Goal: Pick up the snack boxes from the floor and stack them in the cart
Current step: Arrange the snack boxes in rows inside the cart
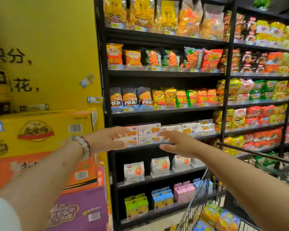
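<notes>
both hands reach out open and hold nothing: left hand (107, 139) and right hand (178, 144) before the far shelf (163, 74); cart (200, 194) near right holds snack boxes (218, 217).

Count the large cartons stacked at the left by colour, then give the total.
Yellow carton: 1
Orange carton: 1
Purple carton: 1
Total: 3

Colourful snack boxes (213, 215) (blurred) lie inside wire cart (197, 195).
</notes>
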`<action>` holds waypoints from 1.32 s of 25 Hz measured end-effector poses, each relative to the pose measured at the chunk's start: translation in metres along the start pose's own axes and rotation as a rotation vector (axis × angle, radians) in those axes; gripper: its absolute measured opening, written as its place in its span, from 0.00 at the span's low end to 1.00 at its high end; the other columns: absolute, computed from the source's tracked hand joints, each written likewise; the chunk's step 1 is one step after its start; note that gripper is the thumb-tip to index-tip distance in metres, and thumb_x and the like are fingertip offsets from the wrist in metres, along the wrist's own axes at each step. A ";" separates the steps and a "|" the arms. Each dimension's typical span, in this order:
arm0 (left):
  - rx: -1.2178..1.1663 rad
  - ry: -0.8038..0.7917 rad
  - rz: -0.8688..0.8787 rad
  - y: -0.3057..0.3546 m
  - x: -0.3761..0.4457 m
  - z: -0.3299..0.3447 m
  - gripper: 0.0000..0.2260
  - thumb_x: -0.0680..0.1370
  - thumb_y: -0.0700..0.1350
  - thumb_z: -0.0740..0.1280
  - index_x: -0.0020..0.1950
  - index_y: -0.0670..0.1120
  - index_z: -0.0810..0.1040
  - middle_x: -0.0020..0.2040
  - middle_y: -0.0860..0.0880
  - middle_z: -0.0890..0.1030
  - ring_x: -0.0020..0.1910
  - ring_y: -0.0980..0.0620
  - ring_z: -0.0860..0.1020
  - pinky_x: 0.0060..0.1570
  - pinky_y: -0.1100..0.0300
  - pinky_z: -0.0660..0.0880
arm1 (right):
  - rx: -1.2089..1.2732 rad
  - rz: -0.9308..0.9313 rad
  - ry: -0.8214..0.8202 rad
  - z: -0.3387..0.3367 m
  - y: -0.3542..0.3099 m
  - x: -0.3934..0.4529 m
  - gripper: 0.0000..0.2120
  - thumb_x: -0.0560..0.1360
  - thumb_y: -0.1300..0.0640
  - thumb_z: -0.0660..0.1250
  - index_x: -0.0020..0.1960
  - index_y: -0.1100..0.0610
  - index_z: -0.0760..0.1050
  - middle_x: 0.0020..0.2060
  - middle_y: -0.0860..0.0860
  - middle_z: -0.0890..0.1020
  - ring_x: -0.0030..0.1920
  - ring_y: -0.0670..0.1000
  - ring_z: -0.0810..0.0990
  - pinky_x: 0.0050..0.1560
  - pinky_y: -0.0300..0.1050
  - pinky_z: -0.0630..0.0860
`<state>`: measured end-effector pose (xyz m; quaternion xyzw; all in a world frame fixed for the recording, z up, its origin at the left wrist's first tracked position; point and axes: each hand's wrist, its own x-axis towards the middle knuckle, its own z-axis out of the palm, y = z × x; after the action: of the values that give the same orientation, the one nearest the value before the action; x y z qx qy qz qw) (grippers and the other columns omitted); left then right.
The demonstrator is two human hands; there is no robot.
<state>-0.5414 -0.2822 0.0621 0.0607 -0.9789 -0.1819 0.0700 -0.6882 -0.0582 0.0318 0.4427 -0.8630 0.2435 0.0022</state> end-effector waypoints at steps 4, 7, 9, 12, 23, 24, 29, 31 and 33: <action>0.046 0.039 -0.089 -0.019 -0.058 -0.010 0.23 0.77 0.52 0.63 0.72 0.58 0.63 0.71 0.57 0.66 0.68 0.56 0.67 0.68 0.53 0.66 | 0.026 -0.066 -0.054 0.027 -0.042 -0.010 0.26 0.77 0.43 0.63 0.73 0.44 0.61 0.71 0.46 0.67 0.67 0.49 0.70 0.63 0.45 0.68; 0.021 0.092 -0.166 -0.035 -0.096 -0.017 0.24 0.76 0.50 0.65 0.72 0.54 0.65 0.73 0.53 0.66 0.70 0.53 0.67 0.69 0.57 0.63 | 0.041 -0.159 -0.075 0.036 -0.073 -0.007 0.25 0.77 0.44 0.62 0.72 0.44 0.62 0.68 0.47 0.70 0.66 0.48 0.71 0.60 0.41 0.67; 0.036 0.116 -0.248 -0.050 -0.120 -0.022 0.25 0.76 0.50 0.66 0.73 0.52 0.64 0.73 0.53 0.65 0.70 0.53 0.66 0.69 0.58 0.63 | 0.048 -0.236 -0.084 0.039 -0.094 -0.002 0.24 0.78 0.45 0.62 0.72 0.45 0.63 0.66 0.48 0.73 0.62 0.48 0.73 0.57 0.40 0.68; 0.063 0.166 -0.373 -0.078 -0.158 -0.029 0.24 0.75 0.53 0.66 0.71 0.58 0.66 0.71 0.58 0.68 0.66 0.58 0.70 0.66 0.57 0.68 | 0.061 -0.342 -0.123 0.044 -0.123 0.004 0.24 0.78 0.45 0.62 0.72 0.46 0.64 0.67 0.49 0.72 0.62 0.47 0.73 0.56 0.40 0.67; 0.054 0.345 -0.799 -0.047 -0.348 -0.039 0.23 0.76 0.53 0.65 0.71 0.54 0.67 0.68 0.55 0.71 0.66 0.55 0.71 0.64 0.59 0.69 | 0.068 -0.781 -0.346 0.111 -0.268 -0.019 0.23 0.78 0.49 0.63 0.73 0.50 0.65 0.70 0.48 0.70 0.65 0.49 0.72 0.60 0.38 0.67; 0.063 0.356 -0.832 -0.042 -0.370 -0.040 0.23 0.77 0.52 0.65 0.71 0.53 0.67 0.68 0.54 0.71 0.66 0.54 0.71 0.64 0.58 0.69 | 0.088 -0.815 -0.360 0.119 -0.288 -0.024 0.23 0.78 0.49 0.63 0.72 0.50 0.66 0.69 0.49 0.71 0.64 0.49 0.72 0.59 0.37 0.67; 0.053 0.405 -0.971 -0.035 -0.483 -0.051 0.22 0.78 0.50 0.65 0.70 0.58 0.64 0.69 0.55 0.70 0.65 0.55 0.71 0.64 0.56 0.69 | 0.124 -0.946 -0.438 0.161 -0.389 -0.059 0.25 0.78 0.43 0.61 0.73 0.45 0.63 0.66 0.47 0.72 0.60 0.47 0.72 0.60 0.42 0.69; 0.051 0.434 -1.035 -0.037 -0.531 -0.057 0.22 0.78 0.50 0.65 0.70 0.56 0.65 0.69 0.54 0.70 0.64 0.55 0.71 0.63 0.57 0.69 | 0.133 -1.006 -0.474 0.179 -0.435 -0.079 0.25 0.78 0.43 0.60 0.73 0.46 0.62 0.68 0.47 0.71 0.63 0.49 0.72 0.62 0.44 0.69; 0.042 0.455 -1.091 -0.040 -0.577 -0.064 0.21 0.78 0.49 0.65 0.70 0.55 0.66 0.67 0.54 0.70 0.64 0.54 0.71 0.64 0.56 0.69 | 0.153 -1.070 -0.491 0.197 -0.481 -0.099 0.25 0.78 0.43 0.60 0.74 0.46 0.61 0.68 0.47 0.71 0.65 0.49 0.72 0.59 0.41 0.68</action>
<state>0.0398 -0.2580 0.0400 0.5943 -0.7700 -0.1547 0.1734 -0.2183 -0.3008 0.0372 0.8584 -0.4753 0.1608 -0.1071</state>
